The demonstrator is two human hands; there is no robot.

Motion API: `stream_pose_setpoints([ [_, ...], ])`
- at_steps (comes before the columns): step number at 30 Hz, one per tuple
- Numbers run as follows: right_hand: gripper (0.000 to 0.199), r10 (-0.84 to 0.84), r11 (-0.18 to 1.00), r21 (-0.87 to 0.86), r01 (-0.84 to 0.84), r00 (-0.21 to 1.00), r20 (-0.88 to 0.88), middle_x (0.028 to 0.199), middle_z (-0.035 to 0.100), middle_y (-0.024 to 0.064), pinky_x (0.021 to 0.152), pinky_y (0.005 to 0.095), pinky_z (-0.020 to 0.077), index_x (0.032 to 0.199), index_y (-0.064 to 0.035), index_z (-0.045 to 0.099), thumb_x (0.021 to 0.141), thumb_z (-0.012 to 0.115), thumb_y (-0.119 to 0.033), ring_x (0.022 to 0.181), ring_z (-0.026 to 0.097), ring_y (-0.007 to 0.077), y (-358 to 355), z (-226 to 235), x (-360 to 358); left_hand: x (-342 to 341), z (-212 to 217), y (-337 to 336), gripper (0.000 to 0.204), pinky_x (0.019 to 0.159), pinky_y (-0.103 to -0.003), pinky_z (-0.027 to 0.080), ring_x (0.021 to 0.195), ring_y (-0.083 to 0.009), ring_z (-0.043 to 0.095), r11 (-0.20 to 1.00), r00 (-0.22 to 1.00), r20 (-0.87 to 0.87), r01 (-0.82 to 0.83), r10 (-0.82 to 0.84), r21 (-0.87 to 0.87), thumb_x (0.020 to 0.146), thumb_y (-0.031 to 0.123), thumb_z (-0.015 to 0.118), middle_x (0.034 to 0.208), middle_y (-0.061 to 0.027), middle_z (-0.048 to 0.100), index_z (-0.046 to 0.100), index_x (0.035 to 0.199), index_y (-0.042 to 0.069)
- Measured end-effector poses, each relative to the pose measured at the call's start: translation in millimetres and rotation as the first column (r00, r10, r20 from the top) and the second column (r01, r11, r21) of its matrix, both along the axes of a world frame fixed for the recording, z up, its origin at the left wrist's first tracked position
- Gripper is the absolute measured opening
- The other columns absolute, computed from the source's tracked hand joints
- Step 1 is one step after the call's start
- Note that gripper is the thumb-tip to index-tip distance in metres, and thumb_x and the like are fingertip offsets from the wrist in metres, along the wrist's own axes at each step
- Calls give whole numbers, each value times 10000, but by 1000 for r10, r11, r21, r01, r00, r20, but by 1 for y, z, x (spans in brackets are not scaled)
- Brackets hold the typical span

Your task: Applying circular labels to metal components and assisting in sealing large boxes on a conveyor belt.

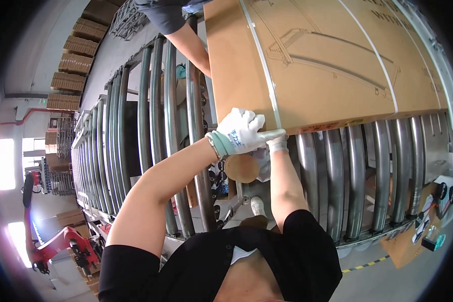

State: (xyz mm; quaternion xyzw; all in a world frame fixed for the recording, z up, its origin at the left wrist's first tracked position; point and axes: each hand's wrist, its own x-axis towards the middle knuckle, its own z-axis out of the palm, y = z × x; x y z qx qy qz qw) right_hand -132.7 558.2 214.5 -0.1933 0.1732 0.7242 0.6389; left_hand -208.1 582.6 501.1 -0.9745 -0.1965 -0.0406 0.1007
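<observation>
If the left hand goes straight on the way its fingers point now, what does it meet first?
The left hand already lies on the box corner, fingers pointing along its lower edge. Going on, it would likely slide to the white strap, though depth is unclear.

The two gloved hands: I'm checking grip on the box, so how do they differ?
The left hand lies in full view on the corner of the cardboard box, fingers stretched along its lower edge beside the white strap. The right hand is mostly hidden beneath the left hand, only a bit of glove showing at the box edge above the rollers. Both wear white gloves and touch the same corner.
</observation>
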Motion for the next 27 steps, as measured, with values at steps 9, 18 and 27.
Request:
stream_pose_setpoints([
  [9, 339, -81, 988, -144, 55, 980, -181, 1012, 657, -4, 737, 377, 533, 1066, -201, 608, 889, 499, -469, 916, 633, 198, 16, 18, 26, 2, -6, -4, 508, 481, -312, 364, 558, -166, 461, 997, 1000, 11, -21, 21, 78, 698, 334, 654, 749, -2, 402, 604, 1183, 475],
  [18, 380, -8, 976, -210, -53, 960, -280, 706, 618, 53, 504, 354, 400, 875, -116, 641, 787, 499, -457, 575, 546, 239, -108, 64, 49, 5, 2, -4, 508, 546, -361, 420, 635, -206, 545, 998, 996, -71, -50, 52, 26, 772, 324, 622, 747, -38, 465, 553, 1264, 426],
  [27, 332, 221, 935, -231, -268, 952, -210, 727, 595, 106, 566, 330, 450, 863, -56, 632, 796, 482, -345, 636, 552, 254, -220, 229, 83, -7, 10, -64, 455, 779, -403, 441, 894, -283, 557, 916, 923, 35, -374, 383, -145, 821, 235, 572, 955, -103, 561, 553, 1275, 213],
])
